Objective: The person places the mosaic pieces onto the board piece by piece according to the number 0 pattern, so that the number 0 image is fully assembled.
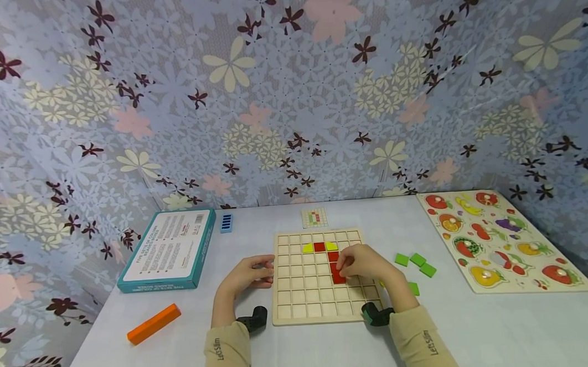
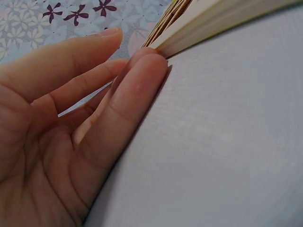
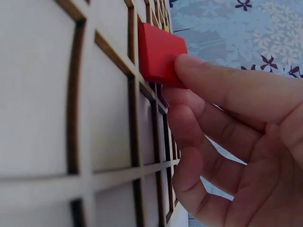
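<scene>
A wooden grid board (image 1: 301,312) lies flat in front of me. Its upper rows hold a red square tile (image 1: 319,247) between two yellow rounded tiles (image 1: 308,248), with more red below on the right. My right hand (image 1: 365,265) pinches a red square tile (image 3: 161,54) between thumb and fingers, over the grid's right half. In the right wrist view this tile stands tilted against the grid ridges; whether it sits in a cell I cannot tell. At the board's left edge rests my left hand (image 1: 249,273), fingertips touching the side, fingers fairly straight, gripping nothing.
Several green square tiles (image 1: 418,259) lie right of the board, partly behind the right forearm. Beyond them is a fruit puzzle board (image 1: 488,262). A pattern card (image 1: 314,218) and small blue piece (image 1: 227,223) lie behind. At left are a teal box (image 1: 170,248) and orange bar (image 1: 154,324).
</scene>
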The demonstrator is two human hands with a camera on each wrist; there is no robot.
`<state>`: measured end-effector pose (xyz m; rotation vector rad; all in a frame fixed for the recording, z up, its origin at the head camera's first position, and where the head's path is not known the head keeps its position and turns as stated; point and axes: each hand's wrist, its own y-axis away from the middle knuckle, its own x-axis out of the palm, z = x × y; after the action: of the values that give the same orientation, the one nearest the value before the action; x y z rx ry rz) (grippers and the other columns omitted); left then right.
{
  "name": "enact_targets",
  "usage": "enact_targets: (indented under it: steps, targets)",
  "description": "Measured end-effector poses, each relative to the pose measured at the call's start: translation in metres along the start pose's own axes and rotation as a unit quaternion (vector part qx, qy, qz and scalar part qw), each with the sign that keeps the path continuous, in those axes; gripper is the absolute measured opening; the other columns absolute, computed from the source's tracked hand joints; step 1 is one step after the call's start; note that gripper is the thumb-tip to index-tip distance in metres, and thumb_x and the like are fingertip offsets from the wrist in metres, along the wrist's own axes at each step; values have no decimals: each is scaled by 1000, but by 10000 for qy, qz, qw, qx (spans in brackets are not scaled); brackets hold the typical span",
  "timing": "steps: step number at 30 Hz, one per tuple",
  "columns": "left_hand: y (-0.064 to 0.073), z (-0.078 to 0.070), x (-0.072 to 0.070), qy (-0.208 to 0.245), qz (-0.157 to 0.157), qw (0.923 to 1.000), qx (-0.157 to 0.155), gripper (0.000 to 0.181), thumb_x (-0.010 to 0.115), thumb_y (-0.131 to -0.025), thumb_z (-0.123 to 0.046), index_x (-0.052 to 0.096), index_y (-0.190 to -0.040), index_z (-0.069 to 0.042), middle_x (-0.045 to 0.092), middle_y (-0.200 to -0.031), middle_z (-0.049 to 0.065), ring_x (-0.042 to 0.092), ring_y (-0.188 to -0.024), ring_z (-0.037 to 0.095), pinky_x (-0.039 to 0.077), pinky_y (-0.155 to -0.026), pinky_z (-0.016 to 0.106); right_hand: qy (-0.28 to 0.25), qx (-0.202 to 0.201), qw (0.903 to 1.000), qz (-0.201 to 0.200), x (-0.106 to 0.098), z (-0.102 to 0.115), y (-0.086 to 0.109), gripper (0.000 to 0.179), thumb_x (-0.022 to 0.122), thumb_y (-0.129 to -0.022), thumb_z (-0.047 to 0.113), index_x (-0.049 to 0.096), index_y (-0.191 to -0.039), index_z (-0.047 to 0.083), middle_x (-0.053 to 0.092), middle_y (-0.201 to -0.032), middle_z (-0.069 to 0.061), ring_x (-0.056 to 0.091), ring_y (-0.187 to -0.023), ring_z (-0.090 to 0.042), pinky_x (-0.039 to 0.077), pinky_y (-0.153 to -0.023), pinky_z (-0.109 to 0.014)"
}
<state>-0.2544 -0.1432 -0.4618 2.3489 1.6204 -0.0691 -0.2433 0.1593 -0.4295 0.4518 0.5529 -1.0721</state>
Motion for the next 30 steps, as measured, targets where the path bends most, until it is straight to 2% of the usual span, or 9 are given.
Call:
enact_targets:
  steps: [5,18,22,30]
  targets:
    - [0,0,0,-36,-13,10000,12,49,59,-87,-2,45,-134,4,54,-107,15,61,-77,15,58,-72,32,54,-76,9999,122,1,3,1,9,70,-78,0,62,-75,4,60,-70,-3,53,-63,-15,48,-59,-27]
    - [-1,1,0,0,-19,10000,1,49,59,-87,-2,45,-134,4,54,-107,15,61,-77,15,58,-71,31,556,-29,9984,-6,3,4,1,4,72,-76,3,68,-75,3,61,-70,1,51,-65,-12,46,-61,-26]
    - [-2,2,0,3,-38,10000,-18,49,59,-87,-2,45,-133,4,54,-107,15,61,-77,15,58,-71,31,563,19,9984,24,2,3,1,3,71,-77,2,68,-76,2,62,-71,0,53,-66,-12,48,-63,-26]
    - [-1,1,0,-6,-53,10000,-23,48,59,-87,-3,46,-133,3,54,-108,15,61,-77,16,58,-72,32,238,59,9997,14,-1,2,3,3,70,-78,3,68,-79,3,63,-76,-1,54,-70,-14,48,-64,-27]
